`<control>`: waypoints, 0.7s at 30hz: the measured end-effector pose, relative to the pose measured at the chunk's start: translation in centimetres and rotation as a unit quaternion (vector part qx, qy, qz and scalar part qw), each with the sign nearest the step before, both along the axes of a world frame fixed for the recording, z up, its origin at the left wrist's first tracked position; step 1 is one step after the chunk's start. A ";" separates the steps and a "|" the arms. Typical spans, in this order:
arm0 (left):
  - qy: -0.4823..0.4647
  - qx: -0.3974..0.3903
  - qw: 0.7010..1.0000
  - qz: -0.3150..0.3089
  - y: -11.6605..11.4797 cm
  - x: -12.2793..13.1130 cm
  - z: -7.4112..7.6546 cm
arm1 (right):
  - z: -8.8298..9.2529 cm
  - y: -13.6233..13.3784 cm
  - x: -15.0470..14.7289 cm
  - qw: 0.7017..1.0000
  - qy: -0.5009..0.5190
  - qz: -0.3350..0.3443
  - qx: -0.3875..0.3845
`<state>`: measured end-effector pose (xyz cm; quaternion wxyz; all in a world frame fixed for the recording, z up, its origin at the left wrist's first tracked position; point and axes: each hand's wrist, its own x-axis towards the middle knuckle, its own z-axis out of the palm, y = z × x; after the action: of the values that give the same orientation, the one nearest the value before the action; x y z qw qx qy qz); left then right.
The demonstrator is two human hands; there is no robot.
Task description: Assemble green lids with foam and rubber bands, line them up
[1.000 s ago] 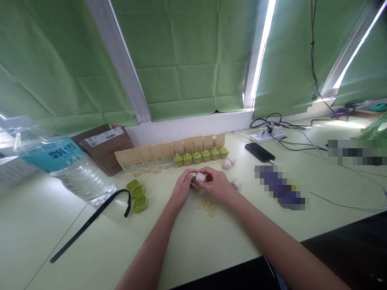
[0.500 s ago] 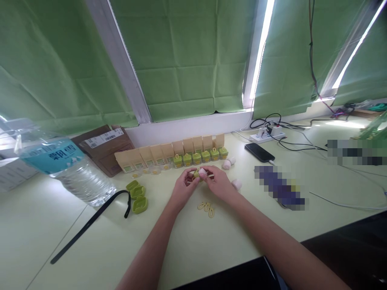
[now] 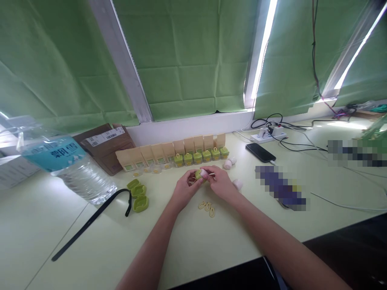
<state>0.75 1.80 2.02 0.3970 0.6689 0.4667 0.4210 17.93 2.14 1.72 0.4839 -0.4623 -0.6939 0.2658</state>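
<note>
My left hand (image 3: 185,188) is closed on a small green case (image 3: 198,174) above the table's middle. Pressed against that case is a pale pink round piece (image 3: 203,173), gripped by my right hand (image 3: 220,183). Below the hands lie several yellow loops (image 3: 207,207). Green open shells (image 3: 140,204) stand in a column at the left. Behind the hands runs a row of green-topped boxes (image 3: 197,157) with brown card backs. More pink pieces (image 3: 237,184) rest to the right of my right hand.
A large water bottle (image 3: 81,169) leans at the left, beside a brown carton (image 3: 105,147) and a black strap (image 3: 90,220). A phone (image 3: 260,152), a power strip (image 3: 268,137) and cables lie at the right. A blurred purple item (image 3: 281,187) is nearer.
The green case and pink piece have turned slightly between my fingers. The whole view has shifted a little; the other things keep their places.
</note>
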 end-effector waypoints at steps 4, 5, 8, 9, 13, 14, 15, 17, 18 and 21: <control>-0.001 -0.007 1.000 0.007 -0.1 0.0 0.1 | 0.6 -0.3 0.0 1.000 0.006 -0.001 -0.003; -0.001 -0.010 1.000 0.007 -0.1 0.0 0.1 | 0.7 -0.3 0.1 1.000 0.009 -0.001 -0.004; 0.003 -0.012 1.000 0.002 0.0 -0.1 0.0 | 0.8 -0.1 0.4 1.000 0.023 -0.009 0.000; 0.005 -0.012 1.000 -0.001 0.0 -0.1 0.0 | 0.7 0.0 0.5 0.999 0.027 -0.016 0.003; 0.011 -0.020 1.000 -0.005 0.0 -0.2 0.0 | 0.5 0.4 0.9 0.999 0.030 -0.032 0.002; 0.009 -0.022 1.000 -0.001 0.0 -0.2 0.1 | 0.5 0.4 0.9 0.999 0.027 -0.030 0.000; 0.004 -0.023 1.000 0.005 0.0 -0.2 0.1 | 0.5 0.4 0.8 0.999 0.026 -0.029 0.001; -0.010 -0.026 1.000 0.014 0.1 -0.1 0.1 | 0.8 0.1 0.6 0.999 0.030 -0.029 0.001; -0.022 -0.027 0.999 0.016 0.1 -0.1 0.1 | 0.9 0.0 0.5 0.999 0.036 -0.027 -0.002; -0.063 -0.025 0.997 0.021 0.4 -0.2 0.1 | 1.3 -0.5 0.2 0.998 0.052 -0.010 -0.019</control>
<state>0.56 2.18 2.13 0.4331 0.6212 0.4647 0.4589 18.15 1.60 3.00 0.5135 -0.4638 -0.6578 0.2975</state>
